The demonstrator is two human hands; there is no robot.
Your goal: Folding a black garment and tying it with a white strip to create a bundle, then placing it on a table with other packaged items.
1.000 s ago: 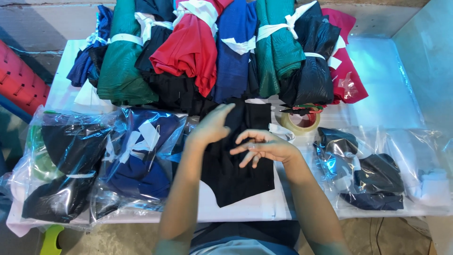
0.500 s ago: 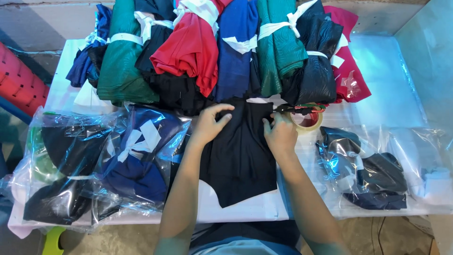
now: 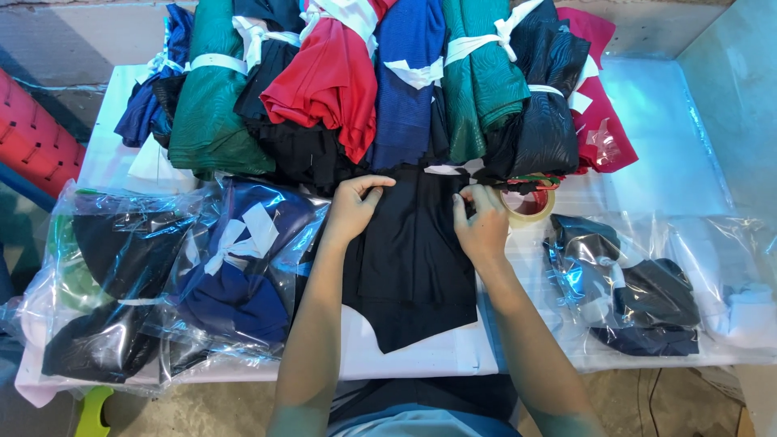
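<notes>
A black garment (image 3: 409, 259) lies flat on the white table (image 3: 437, 356), its lower edge hanging toward me. My left hand (image 3: 354, 209) pinches its upper left corner with curled fingers. At the upper right corner, my right hand (image 3: 482, 220) grips the fabric edge. Both hands sit just below a row of tied garment bundles.
Bundles of green (image 3: 212, 97), red (image 3: 336, 77), blue (image 3: 411, 89), black (image 3: 544, 113) and pink (image 3: 599, 105) cloth line the back. Clear bags of dark garments lie left (image 3: 235, 267) and right (image 3: 631, 295). A tape roll (image 3: 530, 204) sits beside my right hand. A red stool (image 3: 32, 133) stands left.
My hands moved up from the garment's middle to its top edge and spread apart, each taking hold of a corner. The garment now lies flatter and wider.
</notes>
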